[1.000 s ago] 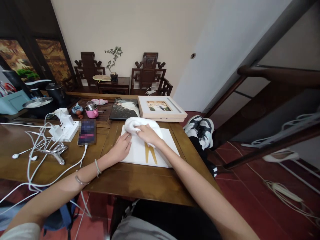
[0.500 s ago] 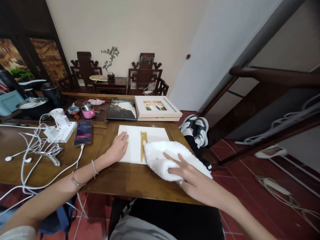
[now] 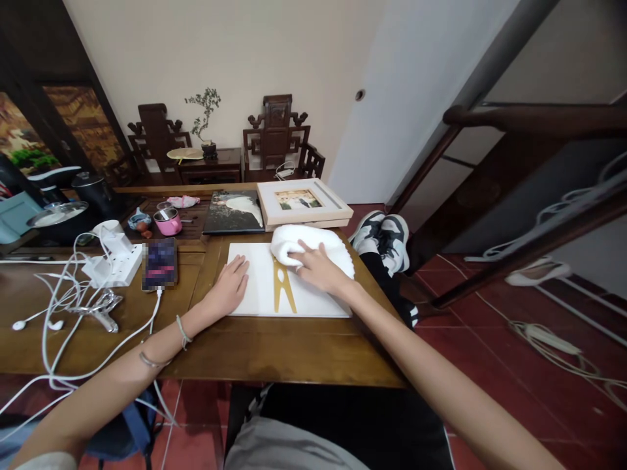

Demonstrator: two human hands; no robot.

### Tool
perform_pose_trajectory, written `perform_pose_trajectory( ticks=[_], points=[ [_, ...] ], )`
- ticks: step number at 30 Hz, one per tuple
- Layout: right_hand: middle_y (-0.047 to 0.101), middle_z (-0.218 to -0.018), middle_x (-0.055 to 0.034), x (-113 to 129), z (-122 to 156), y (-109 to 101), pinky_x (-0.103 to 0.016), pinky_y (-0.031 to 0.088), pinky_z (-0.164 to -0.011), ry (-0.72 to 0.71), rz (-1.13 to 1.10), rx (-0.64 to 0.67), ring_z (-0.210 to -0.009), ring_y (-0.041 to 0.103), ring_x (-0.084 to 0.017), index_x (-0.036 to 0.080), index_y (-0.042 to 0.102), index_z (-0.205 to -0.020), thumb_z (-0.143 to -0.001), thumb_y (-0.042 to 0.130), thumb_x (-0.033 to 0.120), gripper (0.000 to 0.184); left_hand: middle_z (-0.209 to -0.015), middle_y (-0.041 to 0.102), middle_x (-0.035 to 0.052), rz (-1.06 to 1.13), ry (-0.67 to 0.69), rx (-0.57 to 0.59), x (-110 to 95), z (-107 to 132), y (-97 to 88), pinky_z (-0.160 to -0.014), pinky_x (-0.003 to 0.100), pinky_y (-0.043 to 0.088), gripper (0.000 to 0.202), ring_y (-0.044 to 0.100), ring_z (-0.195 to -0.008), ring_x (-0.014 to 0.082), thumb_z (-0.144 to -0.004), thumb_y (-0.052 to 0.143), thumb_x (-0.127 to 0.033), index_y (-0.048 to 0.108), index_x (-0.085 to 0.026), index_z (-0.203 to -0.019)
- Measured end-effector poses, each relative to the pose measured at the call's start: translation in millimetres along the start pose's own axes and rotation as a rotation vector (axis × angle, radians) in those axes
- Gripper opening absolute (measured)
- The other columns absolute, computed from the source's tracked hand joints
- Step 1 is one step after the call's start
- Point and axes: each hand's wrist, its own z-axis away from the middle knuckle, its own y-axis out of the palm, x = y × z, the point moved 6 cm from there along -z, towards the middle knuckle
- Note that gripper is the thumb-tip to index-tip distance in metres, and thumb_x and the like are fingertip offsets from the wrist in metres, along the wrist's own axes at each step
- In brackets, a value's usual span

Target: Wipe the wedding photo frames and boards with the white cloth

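Note:
A white board [image 3: 255, 287] lies flat on the wooden table, with a yellow figure [image 3: 283, 287] with two legs on it. My left hand [image 3: 232, 284] rests flat on the board's left edge, fingers stretched out and holding nothing. In my right hand [image 3: 318, 266] is a fluffy white towel [image 3: 313, 238], bunched up and pressed over the board's upper right part. The towel hides the top of the yellow figure and the board's far right corner.
Behind the board lie a black picture panel [image 3: 234, 212] and a light framed photo [image 3: 306, 202]. To the left are a phone [image 3: 160, 263], a white power strip [image 3: 117, 264], tangled cables and a pink cup [image 3: 167, 220]. Someone's sneakers [image 3: 382, 235] show beyond the table's right edge.
My right hand has moved the towel away from me, from the board's lower right to its upper right. More of the yellow figure's legs now shows. My left hand stays on the board.

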Motion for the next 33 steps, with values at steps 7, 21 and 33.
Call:
perform_pose_trajectory(
  ticks=[7,21,33],
  points=[
    [0.053,-0.139,-0.0141,42.2,94.7,-2.3,-0.059,0.004,-0.116,-0.223,-0.113,0.154,-0.145,0.013,-0.026,0.016,0.067,-0.107,-0.067,0.04,0.002,0.05,-0.147,0.042,0.019,-0.021,-0.002,-0.013,-1.2,0.2,-0.3,-0.115,0.048,0.03,0.043,0.032,-0.141,0.028,-0.096,0.032,-0.024,0.048,-0.008,-0.132],
    [0.048,-0.144,-0.0137,-41.9,-8.5,-9.1,-0.066,0.01,-0.111,0.137,-0.152,0.005,-0.14,0.026,-0.038,0.014,0.056,-0.131,-0.082,0.039,0.012,0.052,-0.142,0.048,0.0164,-0.078,0.054,-0.067,-4.2,1.7,-7.3,-0.114,0.044,0.033,0.04,0.037,-0.138,0.0241,-0.095,0.035,-0.024,0.052,-0.01,-0.129],
    [0.044,-0.147,-0.0124,72.1,82.6,-2.1,-0.059,0.009,-0.116,-0.351,-0.09,0.197,-0.144,0.018,-0.028,0.015,0.07,-0.105,-0.064,0.04,-0.002,0.054,-0.145,0.044,0.0181,-0.053,0.05,-0.019,-6.3,1.3,-6.7,-0.117,0.044,0.029,0.043,0.034,-0.14,0.0259,-0.094,0.031,-0.019,0.048,-0.007,-0.131]
  ],
)
